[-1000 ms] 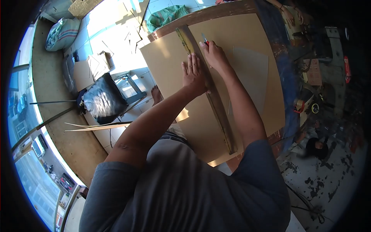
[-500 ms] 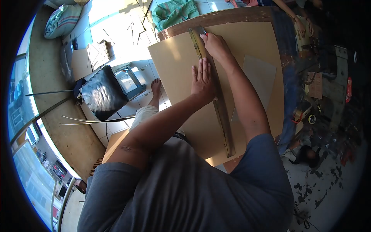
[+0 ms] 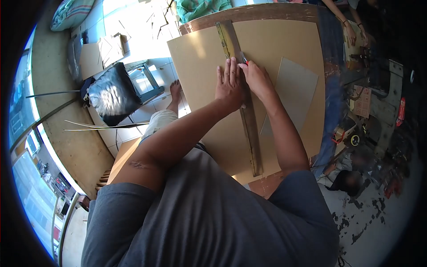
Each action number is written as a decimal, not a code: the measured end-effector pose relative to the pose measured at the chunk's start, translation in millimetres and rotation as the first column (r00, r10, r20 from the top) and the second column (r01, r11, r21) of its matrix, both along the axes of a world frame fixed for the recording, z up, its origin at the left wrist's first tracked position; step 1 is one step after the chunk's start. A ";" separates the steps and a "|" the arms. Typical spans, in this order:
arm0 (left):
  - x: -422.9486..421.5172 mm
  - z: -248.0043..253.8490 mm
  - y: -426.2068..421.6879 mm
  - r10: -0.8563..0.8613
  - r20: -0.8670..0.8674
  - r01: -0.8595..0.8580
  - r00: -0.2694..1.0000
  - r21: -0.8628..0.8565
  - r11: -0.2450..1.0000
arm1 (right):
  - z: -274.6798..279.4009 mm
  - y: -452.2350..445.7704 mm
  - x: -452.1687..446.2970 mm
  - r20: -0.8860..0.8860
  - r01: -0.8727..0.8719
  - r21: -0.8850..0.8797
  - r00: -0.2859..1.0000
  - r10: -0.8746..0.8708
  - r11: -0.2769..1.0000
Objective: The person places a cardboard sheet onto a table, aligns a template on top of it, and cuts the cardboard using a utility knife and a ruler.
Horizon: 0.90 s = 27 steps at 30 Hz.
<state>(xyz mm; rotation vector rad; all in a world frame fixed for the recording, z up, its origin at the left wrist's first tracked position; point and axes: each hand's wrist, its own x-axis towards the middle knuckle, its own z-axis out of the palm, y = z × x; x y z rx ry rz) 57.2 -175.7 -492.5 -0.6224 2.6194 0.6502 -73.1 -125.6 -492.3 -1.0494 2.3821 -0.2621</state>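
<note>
A large tan sheet of board [image 3: 195,73] lies under both hands. Across it runs a long, worn straightedge [image 3: 250,138] with a yellowish strip near its far end. My left hand [image 3: 229,89] rests flat on the straightedge, fingers stretched forward. Just to its right, my right hand [image 3: 259,81] is closed around a red utility knife [image 3: 244,57], whose tip is by the straightedge's right edge; whether the blade touches the board cannot be made out. A smaller greyish sheet [image 3: 297,91] lies on the board, partly behind my right forearm.
The board sits on a worn wooden table [image 3: 253,12]. Left are a black plastic-wrapped bundle [image 3: 113,95], a small stool [image 3: 152,82] and thin strips [image 3: 89,127]. Another person's hands [image 3: 351,35] are at the upper right; another person [image 3: 347,180] is low on the right.
My right hand has drawn the knife back towards my body along the straightedge, from near its far end to beside my left fingertips. My left hand still lies on the straightedge.
</note>
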 end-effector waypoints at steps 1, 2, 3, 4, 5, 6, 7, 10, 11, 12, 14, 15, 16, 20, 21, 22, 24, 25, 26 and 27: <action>0.0 -2.3 0.2 0.001 0.003 -0.001 1.000 0.002 1.000 | 8.4 12.5 8.3 0.003 -0.001 0.002 1.000 0.001 1.000; 0.9 -5.4 0.9 0.004 -0.028 -0.004 1.000 -0.015 1.000 | 19.1 26.5 18.0 0.036 0.026 0.050 0.999 -0.028 0.998; 1.8 -8.6 2.8 0.004 -0.059 -0.005 0.998 -0.029 1.000 | 27.4 41.0 25.9 0.067 0.054 0.103 0.996 -0.061 0.993; 2.2 -9.7 3.3 -0.001 -0.057 -0.001 0.998 -0.023 1.000 | 28.4 56.3 31.4 0.068 0.058 0.109 0.995 -0.066 0.992; 2.8 -8.9 2.7 -0.002 -0.065 0.001 0.998 -0.027 1.000 | 24.5 73.9 37.1 0.072 0.050 0.117 0.996 -0.058 0.992; 3.3 -7.9 2.8 -0.006 -0.073 0.003 0.997 -0.032 0.999 | 20.8 91.3 43.5 0.077 0.043 0.125 0.996 -0.052 0.991; 2.3 -6.5 2.5 0.006 -0.059 -0.007 0.998 -0.013 1.000 | 22.6 103.3 50.1 0.085 0.049 0.129 0.995 -0.061 0.990; 2.3 -4.7 3.6 -0.018 -0.040 0.016 0.999 -0.050 0.999 | 35.5 132.4 66.3 0.096 0.070 0.252 0.991 -0.097 0.965; 2.5 -5.4 4.5 -0.025 -0.038 0.023 0.999 -0.050 0.999 | 37.1 144.4 72.3 0.098 0.076 0.253 0.990 -0.104 0.965; 1.8 -6.0 4.8 -0.023 -0.034 0.021 0.999 -0.057 0.998 | 36.1 158.3 77.5 0.091 0.065 0.237 0.992 -0.089 0.969; 1.1 -4.9 4.8 -0.028 -0.029 0.026 0.999 -0.062 0.998 | 39.1 180.5 86.4 0.085 0.060 0.224 0.993 -0.081 0.973; 1.5 -4.6 5.0 -0.022 -0.036 0.020 0.999 -0.058 0.998 | 42.2 190.6 91.4 0.096 0.058 0.259 0.992 -0.085 0.964; 1.2 -4.8 5.0 -0.015 -0.044 0.013 0.999 -0.055 0.998 | 44.7 200.5 95.9 0.106 0.055 0.291 0.990 -0.089 0.955; 0.9 -4.0 6.3 -0.014 -0.040 0.011 0.999 -0.058 0.998 | 45.4 248.4 114.6 0.101 0.073 0.355 0.988 -0.116 0.932; 1.0 -4.0 7.0 -0.019 -0.040 0.017 0.999 -0.055 0.998 | 43.8 260.6 118.8 0.090 0.062 0.369 0.991 -0.102 0.927; 1.2 -4.8 7.7 -0.018 -0.036 0.015 0.999 -0.064 0.998 | 45.1 266.6 122.1 0.078 0.051 0.383 0.993 -0.087 0.922; 1.8 -5.1 9.9 -0.018 -0.033 0.015 0.999 -0.074 0.997 | 46.6 271.2 127.4 0.072 0.060 0.405 0.993 -0.098 0.912; 0.3 -5.3 9.0 -0.017 -0.032 0.014 0.999 -0.083 0.996 | 46.9 270.1 126.9 0.062 0.066 0.421 0.993 -0.101 0.905; 0.8 -5.0 8.3 -0.016 -0.028 0.013 0.999 -0.091 0.996 | 48.0 272.5 129.3 0.060 0.065 0.417 0.993 -0.099 0.907; 0.8 -4.1 8.3 -0.015 -0.033 0.012 0.999 -0.096 0.995 | 50.4 277.5 132.7 0.064 0.069 0.456 0.992 -0.109 0.887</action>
